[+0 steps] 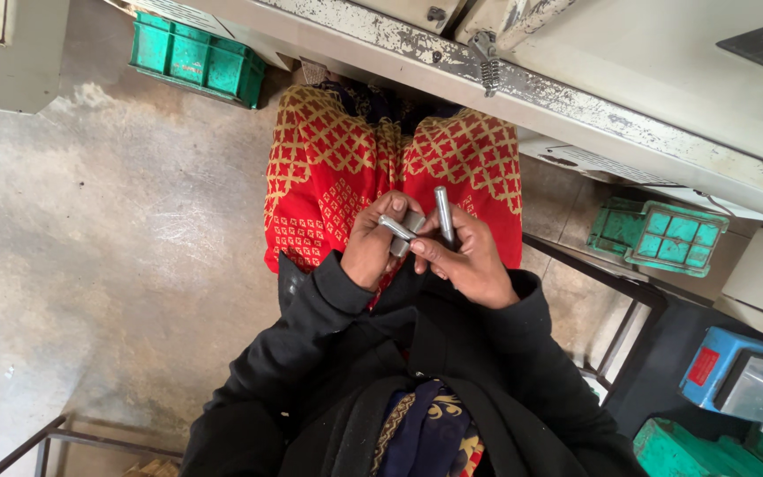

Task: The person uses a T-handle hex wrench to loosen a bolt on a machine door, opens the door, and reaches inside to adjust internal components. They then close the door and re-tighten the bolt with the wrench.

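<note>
Concrete floor (117, 221); both hands (373, 243) (470, 261) hold metal pins (443, 214), maybe three.

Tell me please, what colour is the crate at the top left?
Green crate, seen in the head view.

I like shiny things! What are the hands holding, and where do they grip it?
The right hand holds a metal rod by its lower end. The left hand pinches a small grey metal piece at its side.
</note>
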Demonstrator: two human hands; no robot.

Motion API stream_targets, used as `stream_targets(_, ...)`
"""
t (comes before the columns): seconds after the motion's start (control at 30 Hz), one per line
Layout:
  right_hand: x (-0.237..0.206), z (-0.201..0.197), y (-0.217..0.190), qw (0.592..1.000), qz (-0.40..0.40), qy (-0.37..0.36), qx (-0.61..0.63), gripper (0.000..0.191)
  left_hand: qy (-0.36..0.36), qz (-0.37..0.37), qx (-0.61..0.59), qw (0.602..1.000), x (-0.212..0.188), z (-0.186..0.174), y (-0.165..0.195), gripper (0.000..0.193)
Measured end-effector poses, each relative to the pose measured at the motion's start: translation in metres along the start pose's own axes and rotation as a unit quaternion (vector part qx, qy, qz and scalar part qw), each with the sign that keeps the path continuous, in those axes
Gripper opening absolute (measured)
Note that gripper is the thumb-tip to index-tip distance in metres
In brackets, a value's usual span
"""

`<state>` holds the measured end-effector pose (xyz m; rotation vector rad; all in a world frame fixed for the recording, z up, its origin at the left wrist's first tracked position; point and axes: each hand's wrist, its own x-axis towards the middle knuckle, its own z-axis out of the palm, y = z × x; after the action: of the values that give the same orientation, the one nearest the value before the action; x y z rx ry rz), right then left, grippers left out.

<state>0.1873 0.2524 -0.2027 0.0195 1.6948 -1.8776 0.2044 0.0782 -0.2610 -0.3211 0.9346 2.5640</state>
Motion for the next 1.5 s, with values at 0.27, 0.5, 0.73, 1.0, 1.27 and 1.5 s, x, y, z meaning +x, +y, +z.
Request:
stream_targets(0.27, -0.010, 0.027, 0.000, 0.920, -0.161, 0.203, -0.293, 0.041, 0.079, 0.134, 0.218, 0.963, 0.013, -0.018, -0.018, 0.035)
stream_targets(0.5, -0.016, 0.017, -0.025, 0.972, -0.090, 0.065, -0.209, 0.022, 0.086, 0.001, 0.082, 0.993, 0.006, -0.009, 0.003, 0.035)
stream_targets(0.73, 0.000, 0.011, -0.011, 0.995, -0.019, -0.010, -0.101, 0.020, 0.039, 0.011, 0.084, 0.996, 0.001, -0.006, 0.008, 0.032)
stream_targets(1.0, 0.000, 0.014, 0.007, 0.982, -0.098, 0.017, -0.160, 0.029, -0.014, 0.184, 0.263, 0.947, 0.007, -0.015, -0.003, 0.032)
stream_targets(1.27, -0.008, 0.012, -0.002, 0.996, -0.027, 0.070, -0.041, 0.043, 0.161, -0.075, 0.068, 0.982, 0.015, -0.023, -0.006, 0.031)
stream_targets(1.5, -0.007, 0.014, 0.000, 0.999, -0.022, -0.010, -0.023, 0.052, 0.098, -0.117, 0.029, 0.988, 0.013, -0.031, -0.011, 0.029)
